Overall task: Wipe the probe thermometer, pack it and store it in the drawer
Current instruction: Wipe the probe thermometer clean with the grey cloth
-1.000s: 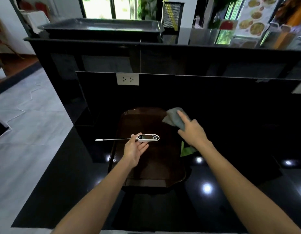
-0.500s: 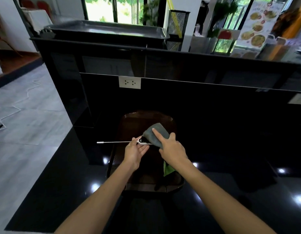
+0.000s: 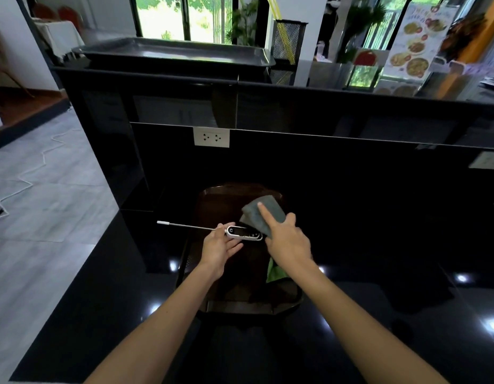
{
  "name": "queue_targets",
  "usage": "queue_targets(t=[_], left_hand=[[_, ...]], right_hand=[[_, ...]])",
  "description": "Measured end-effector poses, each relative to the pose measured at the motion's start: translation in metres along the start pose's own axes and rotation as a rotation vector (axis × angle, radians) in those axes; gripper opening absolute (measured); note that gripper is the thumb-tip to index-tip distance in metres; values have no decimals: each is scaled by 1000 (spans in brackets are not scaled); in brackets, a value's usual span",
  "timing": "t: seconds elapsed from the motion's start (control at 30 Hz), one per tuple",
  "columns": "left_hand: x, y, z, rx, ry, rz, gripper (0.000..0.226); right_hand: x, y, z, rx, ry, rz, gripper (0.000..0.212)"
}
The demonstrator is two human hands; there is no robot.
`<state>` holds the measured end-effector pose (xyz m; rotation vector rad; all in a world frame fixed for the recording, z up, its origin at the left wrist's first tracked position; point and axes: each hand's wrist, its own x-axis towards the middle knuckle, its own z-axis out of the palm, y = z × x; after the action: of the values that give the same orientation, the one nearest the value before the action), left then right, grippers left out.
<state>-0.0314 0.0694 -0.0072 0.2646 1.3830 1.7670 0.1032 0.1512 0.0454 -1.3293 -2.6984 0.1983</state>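
Left hand (image 3: 219, 249) pinched white digital probe thermometer (image 3: 244, 233); right hand (image 3: 287, 239) clutched grey cloth (image 3: 261, 214). I advised steady strokes along body.

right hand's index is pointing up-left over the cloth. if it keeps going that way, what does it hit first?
Likely nothing soon: the right hand points past the grey cloth over the brown tray, then toward the black counter wall. Depth is unclear.

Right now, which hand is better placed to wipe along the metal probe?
The right hand: it already holds the cloth beside the thermometer, while the left hand supports the body, probe pointing left.
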Motion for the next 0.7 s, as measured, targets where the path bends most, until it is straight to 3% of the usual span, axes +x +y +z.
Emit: queue_targets(t=[0.1, 0.27, 0.43, 0.6, 0.7], left_hand=[[-1, -3, 4, -37, 29, -16, 34], [-4, -6, 5, -68, 34, -23, 37], [-5, -3, 14, -101, 53, -24, 34], [-8, -4, 11, -103, 38, -19, 35], [-7, 1, 17, -132, 48, -17, 33]], right_hand=[[-11, -11, 15, -56, -35, -127, 83], [-5, 4, 17, -85, -49, -5, 80], [-13, -15, 28, -112, -16, -123, 87], [-6, 0, 20, -101, -35, 7, 81], [-13, -15, 24, -116, -6, -69, 85]])
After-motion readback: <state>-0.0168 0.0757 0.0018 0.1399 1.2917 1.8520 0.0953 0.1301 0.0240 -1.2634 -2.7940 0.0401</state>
